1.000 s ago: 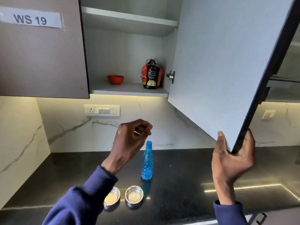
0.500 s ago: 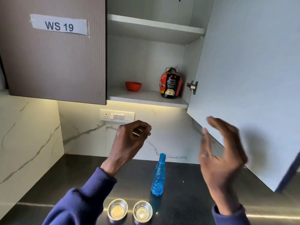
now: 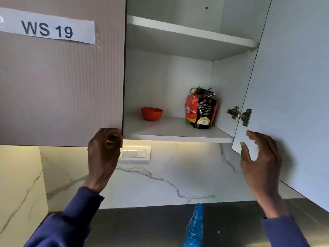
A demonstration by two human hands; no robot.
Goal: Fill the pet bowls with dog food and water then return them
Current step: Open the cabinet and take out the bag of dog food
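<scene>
At the upper left of the frame hangs a ribbed, dull-brown cupboard door point(image 3: 60, 82) with a paper label point(image 3: 47, 27) reading "WS 19". The left hand point(image 3: 104, 154) is clamped on its lower right corner, fingers curled around the edge. Inside the white cupboard, on the lower shelf point(image 3: 170, 129), a small red bowl point(image 3: 151, 113) sits left of centre and a crinkled red-and-black dog food bag point(image 3: 201, 108) stands upright to its right, well apart. The right hand point(image 3: 260, 157) hovers fingers spread before the open, smooth pale door point(image 3: 293, 86). Below, a blue water bottle point(image 3: 195, 227) rises from the dark glossy bench point(image 3: 142, 227) beneath marble-veined wall.
</scene>
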